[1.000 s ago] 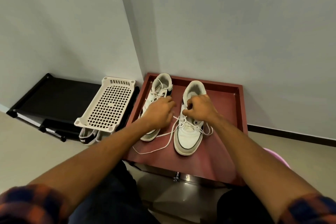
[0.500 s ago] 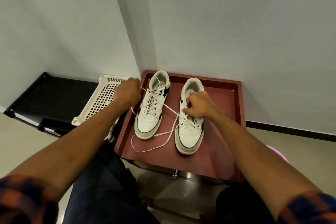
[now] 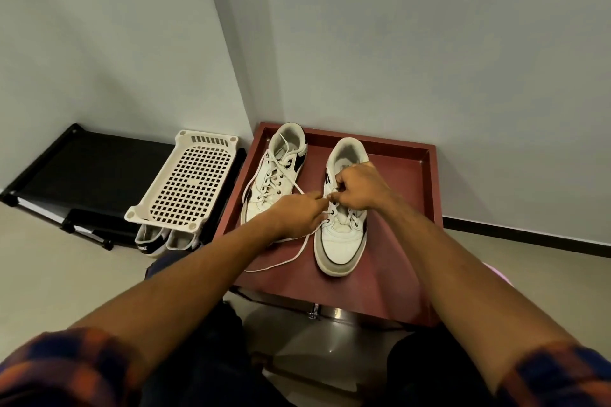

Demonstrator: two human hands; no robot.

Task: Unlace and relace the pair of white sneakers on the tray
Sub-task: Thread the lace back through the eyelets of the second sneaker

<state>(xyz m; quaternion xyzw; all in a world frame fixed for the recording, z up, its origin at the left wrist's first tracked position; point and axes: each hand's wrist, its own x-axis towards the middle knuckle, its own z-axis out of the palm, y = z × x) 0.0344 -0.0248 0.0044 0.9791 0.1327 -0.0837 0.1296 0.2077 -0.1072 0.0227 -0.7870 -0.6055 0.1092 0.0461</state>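
Two white sneakers stand side by side on a dark red tray (image 3: 401, 261), toes toward me. The left sneaker (image 3: 276, 180) is laced, its lace ends loose. Over the eyelets of the right sneaker (image 3: 342, 241) my two hands meet. My right hand (image 3: 360, 190) is curled over the tongue and pinches the white lace (image 3: 284, 263) at an eyelet. Beside the shoe's left edge my left hand (image 3: 297, 215) pinches the same lace. A long slack loop of lace lies on the tray in front of the shoes.
A cream perforated plastic shelf (image 3: 186, 182) leans on a black rack (image 3: 89, 168) left of the tray. Under it sits another pair of shoes (image 3: 155, 239). The tray stands in a wall corner on a metal stand (image 3: 317, 311). My knees are below.
My left hand had pulled the lace out to the left over the plastic shelf; it has now come back to the right sneaker's eyelets. My right hand stayed on that shoe.
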